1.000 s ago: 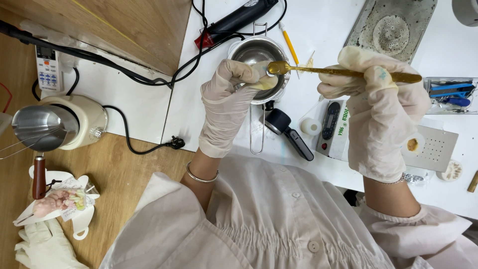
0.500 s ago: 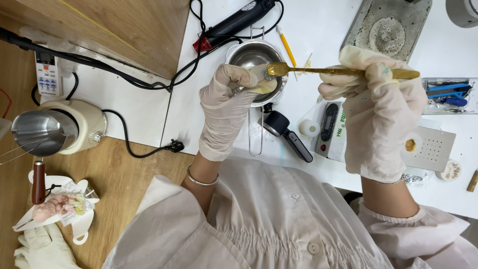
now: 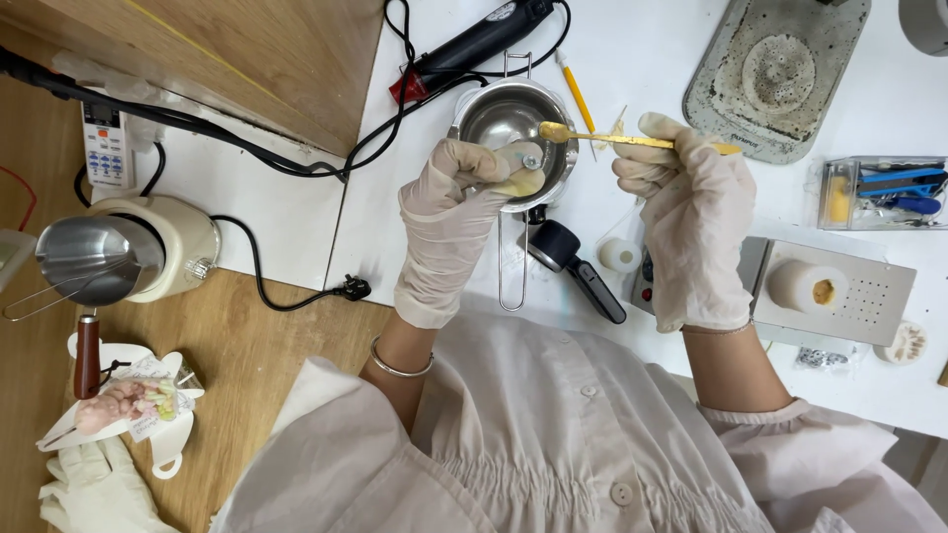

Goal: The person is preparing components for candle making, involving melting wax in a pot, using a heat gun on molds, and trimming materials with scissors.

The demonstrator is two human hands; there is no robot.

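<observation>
Wood floor: pale planks at the far left of the steel pot, with a spare white glove lying at the bottom corner.
Kettle: a cream kettle with a steel lid stands well left of the steel pot, its black cord trailing toward the bench.
Paper tray: a white tray with pinkish bits lies below the kettle, a wooden-handled tool beside it.
Remote: a white remote lies above the kettle.
Bench: white top carrying the steel pot.
Left hand: gloved left hand closed around a small yellowish piece, held over the near rim of the steel pot.
Steel pot: small and round, its wire handle pointing toward the person.
Black tool: a black-handled tool lies just below the steel pot.
Right hand: gloved right hand clamped on a gold-coloured spoon, just right of the steel pot; the spoon's bowl reaches over the pot's rim, close to the yellowish piece.
Grey slab: a grey slab sits up and right of the steel pot.
Clear box: a clear box with blue tools, far right of the steel pot.
Metal block: a perforated block with a white cylinder on it, below that box.
</observation>
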